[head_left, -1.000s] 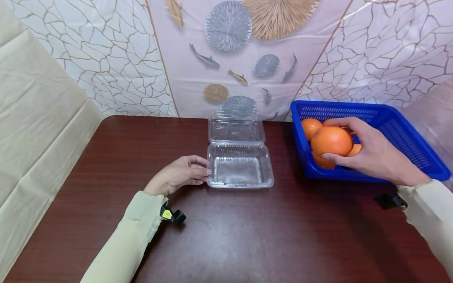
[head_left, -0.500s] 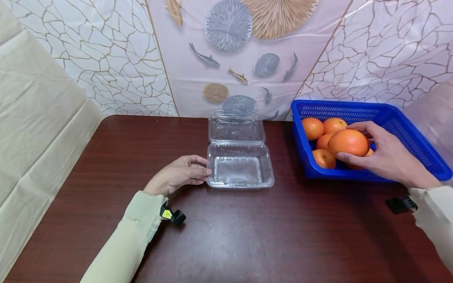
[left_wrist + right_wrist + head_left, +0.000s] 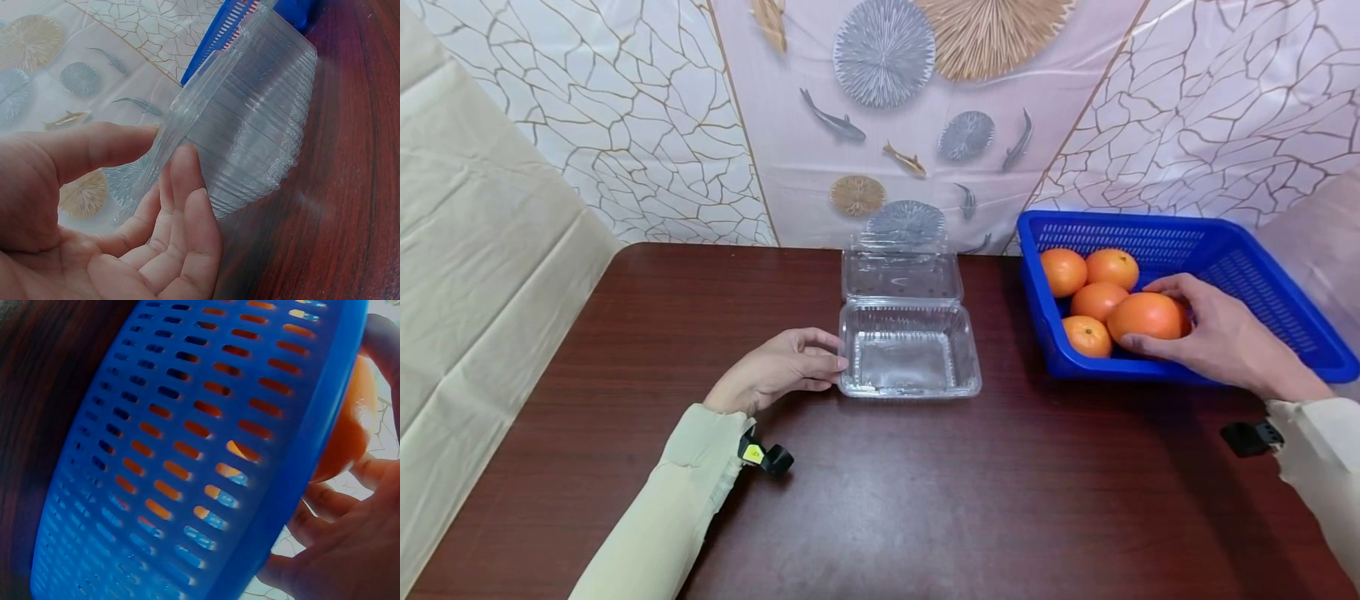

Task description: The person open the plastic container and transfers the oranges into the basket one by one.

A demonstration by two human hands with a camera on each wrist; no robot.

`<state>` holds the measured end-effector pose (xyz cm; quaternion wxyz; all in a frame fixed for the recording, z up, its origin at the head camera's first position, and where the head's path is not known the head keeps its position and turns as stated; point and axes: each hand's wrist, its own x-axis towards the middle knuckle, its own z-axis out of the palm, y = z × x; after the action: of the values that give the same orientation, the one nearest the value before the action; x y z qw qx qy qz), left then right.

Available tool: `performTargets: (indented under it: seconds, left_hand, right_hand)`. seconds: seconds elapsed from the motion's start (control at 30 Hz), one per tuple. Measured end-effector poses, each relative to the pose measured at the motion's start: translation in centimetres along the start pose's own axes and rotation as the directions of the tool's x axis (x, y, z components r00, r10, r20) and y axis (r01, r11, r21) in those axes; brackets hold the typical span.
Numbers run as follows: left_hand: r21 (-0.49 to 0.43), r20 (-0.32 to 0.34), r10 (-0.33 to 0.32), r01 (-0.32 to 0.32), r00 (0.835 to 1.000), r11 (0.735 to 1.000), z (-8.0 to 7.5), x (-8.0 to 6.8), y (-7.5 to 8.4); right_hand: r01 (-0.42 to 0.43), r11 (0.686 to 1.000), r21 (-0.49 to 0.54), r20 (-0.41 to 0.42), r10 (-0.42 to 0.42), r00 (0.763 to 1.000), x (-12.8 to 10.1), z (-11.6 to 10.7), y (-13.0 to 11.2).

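My left hand [image 3: 786,367] pinches the left rim of a clear plastic clamshell box [image 3: 902,360], thumb on one side of the rim and fingers on the other. The box's lid [image 3: 901,277] is folded back behind it, and nothing lies inside. My right hand [image 3: 1225,337] reaches over the front rim of a blue plastic basket [image 3: 1311,348] and grips a large orange [image 3: 1144,317], low among the other fruit. In the right wrist view, the basket's slotted wall [image 3: 181,431] hides most of that orange [image 3: 350,434].
Several other oranges [image 3: 1097,300] sit in the basket's left part. The dark wooden table [image 3: 887,500] carries box and basket. Behind it hangs a patterned cloth [image 3: 655,117], and a plain pale cloth [image 3: 482,275] lines the left side.
My right hand has moved right and lowered the orange toward the basket's floor, uncovering the oranges at left. The left hand and the box have stayed put.
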<state>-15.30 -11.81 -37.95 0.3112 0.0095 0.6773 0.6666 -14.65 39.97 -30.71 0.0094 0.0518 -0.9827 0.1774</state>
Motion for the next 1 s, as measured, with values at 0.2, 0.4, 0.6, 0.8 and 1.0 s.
performTargets:
  seconds: [0.2,0.4,0.6,0.8,1.0]
  left_hand:
    - [0.000,-0.003,0.000,0.000,1.000,1.000,0.1,0.0,0.0]
    - [0.006,0.003,0.010,-0.010,1.000,1.000,0.2,0.0,-0.1]
    - [0.021,-0.005,0.012,-0.012,1.000,1.000,0.0,0.0,-0.2]
    - [0.011,-0.004,0.015,-0.015,1.000,1.000,0.1,0.0,-0.3]
    - [0.020,-0.011,0.025,-0.025,1.000,0.999,0.2,-0.1,-0.2]
  right_hand:
    - [-0.013,0.999,-0.035,0.036,0.015,0.999,-0.1,0.1,0.6]
    - [-0.037,0.996,-0.086,0.065,0.043,0.997,-0.1,0.1,0.8]
    - [-0.036,0.995,-0.097,0.114,0.047,0.992,0.4,0.0,0.7]
    - [-0.046,0.993,-0.112,0.147,0.062,0.987,0.8,0.2,0.8]
    - [-0.040,0.993,-0.109,0.161,0.057,0.985,1.0,0.2,1.1]
